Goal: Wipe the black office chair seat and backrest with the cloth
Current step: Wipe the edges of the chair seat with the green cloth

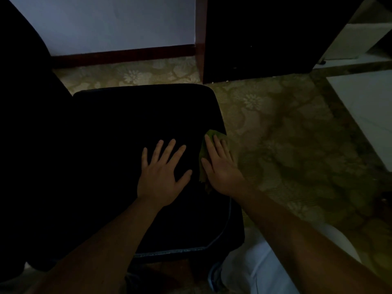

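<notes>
The black chair seat (127, 134) fills the middle of the dim head view. Its backrest (23, 92) rises dark along the left edge. My left hand (162, 176) lies flat on the seat with fingers spread and nothing in it. My right hand (220, 166) presses flat on a green cloth (204, 151) at the seat's right edge. The cloth shows beyond the fingertips and below the thumb; the rest is under the palm.
A patterned greenish floor (297, 134) spreads to the right of the chair. A dark wooden cabinet (265, 39) stands at the back. White furniture (367, 107) sits at the far right. A pale wall with a dark skirting board (123, 54) runs behind the seat.
</notes>
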Demonstrator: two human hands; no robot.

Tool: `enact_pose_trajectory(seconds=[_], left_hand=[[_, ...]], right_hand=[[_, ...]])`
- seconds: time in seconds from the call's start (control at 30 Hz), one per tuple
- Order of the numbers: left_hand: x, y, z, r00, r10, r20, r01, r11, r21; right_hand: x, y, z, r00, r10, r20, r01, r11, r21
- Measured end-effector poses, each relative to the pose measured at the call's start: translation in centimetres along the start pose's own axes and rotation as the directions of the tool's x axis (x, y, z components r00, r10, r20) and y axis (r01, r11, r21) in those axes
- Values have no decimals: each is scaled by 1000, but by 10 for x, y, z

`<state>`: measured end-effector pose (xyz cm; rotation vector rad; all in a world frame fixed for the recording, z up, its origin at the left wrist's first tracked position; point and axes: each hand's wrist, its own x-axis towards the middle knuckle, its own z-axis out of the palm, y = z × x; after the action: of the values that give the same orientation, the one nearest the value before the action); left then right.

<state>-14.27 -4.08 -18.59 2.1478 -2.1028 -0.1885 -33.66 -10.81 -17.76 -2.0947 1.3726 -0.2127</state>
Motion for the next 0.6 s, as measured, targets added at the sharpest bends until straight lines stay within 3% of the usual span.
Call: enact_pose_trajectory(seconds=[0.27,0.47,0.6], left_hand=[[5,4,-2,1000,-29,-4,29,999,15],[5,4,0,999,-22,-28,22,1000,11],[4,4,0,999,-21,-28,21,1000,0]], right_hand=[[19,-10,-2,998,60,18,-59,997,-46],[16,-9,-7,997,-3,77,13,993,-118],[25,-2,-12,997,16,72,-12,999,-48]])
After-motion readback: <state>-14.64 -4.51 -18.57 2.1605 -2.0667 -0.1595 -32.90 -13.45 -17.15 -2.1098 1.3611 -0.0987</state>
